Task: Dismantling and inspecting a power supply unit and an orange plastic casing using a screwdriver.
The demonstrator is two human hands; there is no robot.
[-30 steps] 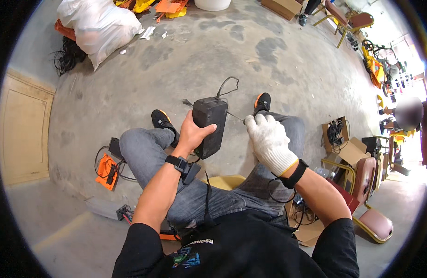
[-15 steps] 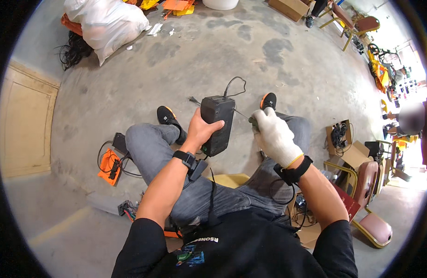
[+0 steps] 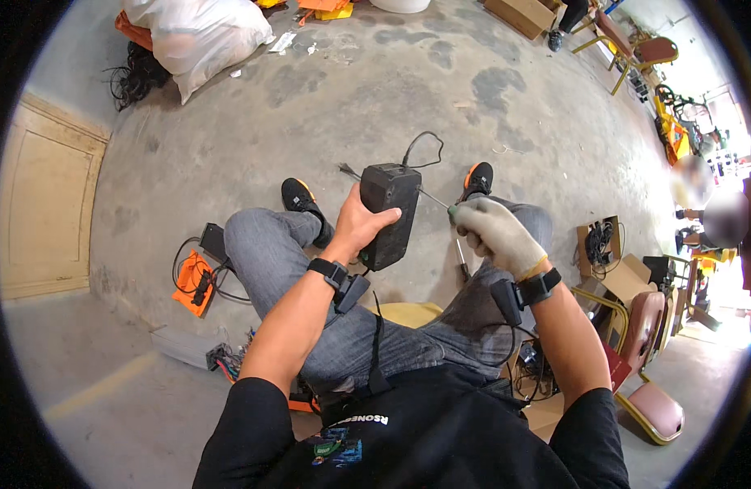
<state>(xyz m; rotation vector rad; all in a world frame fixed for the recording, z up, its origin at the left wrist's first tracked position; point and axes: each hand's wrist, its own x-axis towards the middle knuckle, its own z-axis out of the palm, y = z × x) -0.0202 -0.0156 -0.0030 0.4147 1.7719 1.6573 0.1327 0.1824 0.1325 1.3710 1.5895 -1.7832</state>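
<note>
Head view: the left hand (image 3: 366, 224), bare, is grasping a black oblong box (image 3: 389, 213) from its left side, thumb lying across the near face; the box is hiding the other fingers. The box is being held above the floor (image 3: 375, 90), slightly tilted, between the two hands.

Right hand (image 3: 499, 235), in a pale knit glove, is clenching the green handle of a screwdriver (image 3: 437, 200). The thin shaft is running up and left from this hand to the box's right side; whether the tip is seating in anything, cannot tell.

A black cable (image 3: 425, 132) is looping out above the box, up and right of the left hand. A dark-handled tool (image 3: 463, 267) is lying on the floor, just below and left of the right hand.

Farther out: an orange piece (image 3: 186, 291) and a black adapter (image 3: 213, 241) are lying well to the left of the left hand. A cardboard box (image 3: 587, 254) holding dark cables (image 3: 597, 242) is standing to the right of the right hand. A white sack (image 3: 204, 49) is resting far beyond the left hand, up and left.
</note>
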